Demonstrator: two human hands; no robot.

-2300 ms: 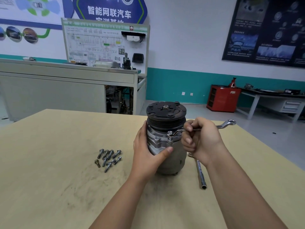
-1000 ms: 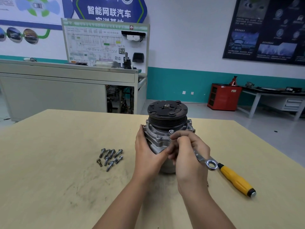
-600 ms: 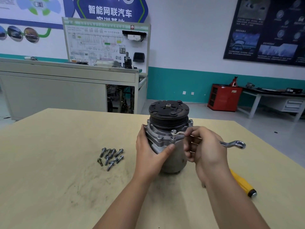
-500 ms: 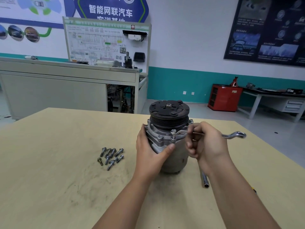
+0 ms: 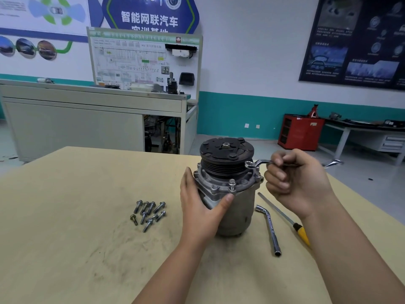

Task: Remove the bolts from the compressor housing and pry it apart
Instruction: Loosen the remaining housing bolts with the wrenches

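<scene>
On the table [image 5: 65,216], the compressor housing [image 5: 232,207] stands upright, my left hand [image 5: 201,207] wrapped round its flange. My right hand [image 5: 298,183] grips the ring spanner [image 5: 254,164], just lifted off the front bolt [image 5: 231,183], which stands proud, likely finger-loose.

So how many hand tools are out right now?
3. A ring spanner in the right hand near the compressor; an L-shaped socket wrench on the table right of it; a yellow-handled screwdriver beside that, partly behind the right forearm.
</scene>
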